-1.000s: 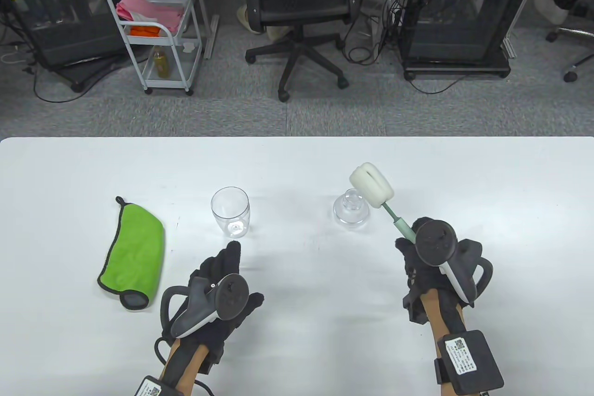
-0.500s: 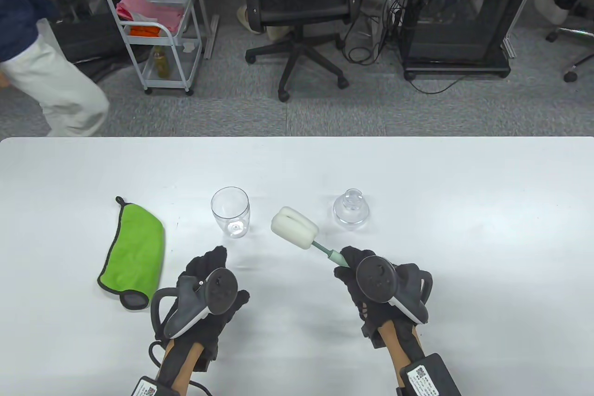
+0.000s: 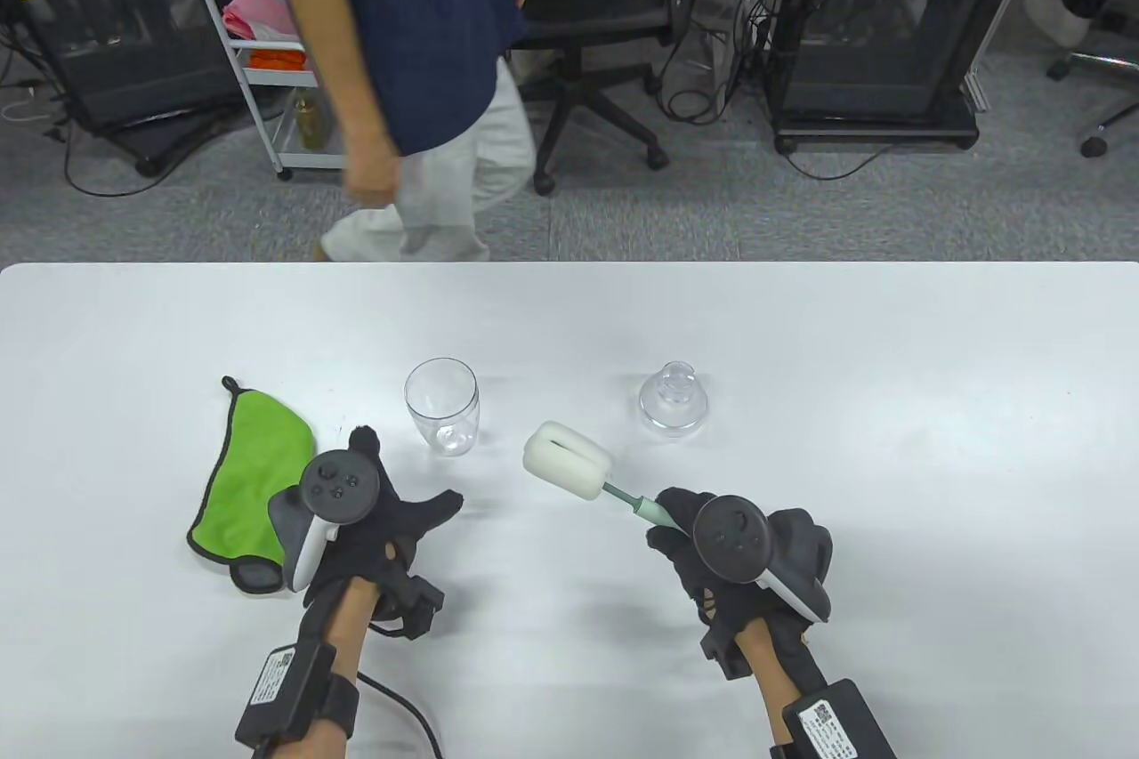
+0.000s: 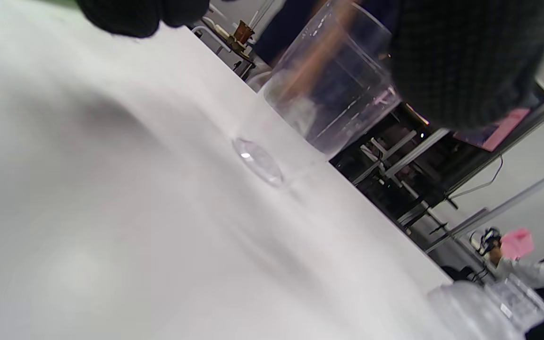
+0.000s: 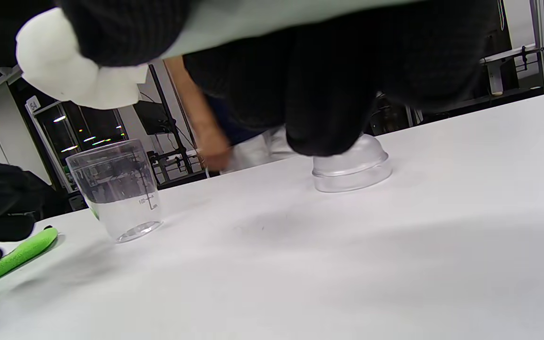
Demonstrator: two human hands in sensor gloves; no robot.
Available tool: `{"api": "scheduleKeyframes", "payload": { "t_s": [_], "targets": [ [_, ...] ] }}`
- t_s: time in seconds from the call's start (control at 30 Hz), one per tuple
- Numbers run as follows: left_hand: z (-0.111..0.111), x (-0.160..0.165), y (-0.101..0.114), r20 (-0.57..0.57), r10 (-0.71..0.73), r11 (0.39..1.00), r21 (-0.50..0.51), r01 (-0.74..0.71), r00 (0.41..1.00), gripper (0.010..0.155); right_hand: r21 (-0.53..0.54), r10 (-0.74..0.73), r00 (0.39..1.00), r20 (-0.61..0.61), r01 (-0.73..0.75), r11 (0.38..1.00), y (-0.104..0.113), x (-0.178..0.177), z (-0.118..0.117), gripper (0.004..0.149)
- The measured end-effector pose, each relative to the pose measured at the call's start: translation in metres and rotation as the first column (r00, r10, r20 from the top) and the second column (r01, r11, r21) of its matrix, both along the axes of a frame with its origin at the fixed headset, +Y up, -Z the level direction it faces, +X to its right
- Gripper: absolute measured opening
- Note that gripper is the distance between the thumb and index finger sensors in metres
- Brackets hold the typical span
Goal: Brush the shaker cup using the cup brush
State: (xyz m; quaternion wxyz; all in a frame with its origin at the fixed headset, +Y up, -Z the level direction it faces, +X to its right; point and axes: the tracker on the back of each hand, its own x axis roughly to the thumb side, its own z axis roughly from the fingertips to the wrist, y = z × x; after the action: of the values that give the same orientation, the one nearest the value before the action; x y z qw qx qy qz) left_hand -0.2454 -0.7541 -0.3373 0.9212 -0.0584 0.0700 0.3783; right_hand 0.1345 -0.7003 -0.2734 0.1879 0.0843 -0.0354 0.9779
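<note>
White sponge head aimed at the shaker cup, you've got the cup brush gripped by its handle in your right hand while your left hand, fingers spread, sits just beside the upright cup, probably ready to steady it.

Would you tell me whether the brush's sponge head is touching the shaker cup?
Apart. In the table view, bare table shows between the sponge head and the shaker cup; the right hand holds the brush's handle.
</note>
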Motion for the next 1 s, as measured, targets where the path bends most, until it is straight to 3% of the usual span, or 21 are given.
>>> {"api": "scheduleKeyframes", "payload": {
  "t_s": [0.2,0.27,0.3,0.43,0.5,0.73,1.0],
  "targets": [
    [-0.049,-0.008,-0.02,0.019,0.061,0.998,0.018,-0.062,0.998,0.131,0.014,-0.005,1.0,-0.005,0.005,1.0,0.002,0.0,-0.001,0.054],
    [-0.061,-0.009,-0.029,0.039,0.128,0.991,0.024,-0.129,0.991,0.131,0.016,-0.005,1.0,-0.004,0.005,1.0,0.003,0.001,-0.002,0.054],
    [-0.063,-0.009,-0.031,0.015,0.148,0.989,-0.02,-0.147,0.989,0.131,0.018,-0.005,1.0,-0.003,0.005,1.0,0.003,0.001,-0.002,0.054],
    [-0.078,-0.006,-0.029,0.085,0.219,0.975,0.02,-0.221,0.972,0.133,0.01,-0.016,1.0,0.001,0.016,1.0,0.002,0.002,-0.004,0.055],
    [-0.083,-0.001,-0.029,0.119,0.209,0.977,0.014,-0.212,0.971,0.133,0.009,-0.009,1.0,-0.003,0.009,1.0,0.002,0.0,-0.004,0.055],
    [-0.089,0.009,-0.027,0.083,0.186,0.98,0.057,-0.191,0.979,0.125,0.008,-0.004,1.0,0.0,0.004,1.0,0.002,0.0,-0.004,0.055],
    [-0.08,0.017,-0.009,0.146,0.097,0.987,0.117,-0.114,0.985,0.117,-0.017,0.004,1.0,0.017,-0.004,1.0,0.001,0.005,-0.007,0.056]
  ]
}}
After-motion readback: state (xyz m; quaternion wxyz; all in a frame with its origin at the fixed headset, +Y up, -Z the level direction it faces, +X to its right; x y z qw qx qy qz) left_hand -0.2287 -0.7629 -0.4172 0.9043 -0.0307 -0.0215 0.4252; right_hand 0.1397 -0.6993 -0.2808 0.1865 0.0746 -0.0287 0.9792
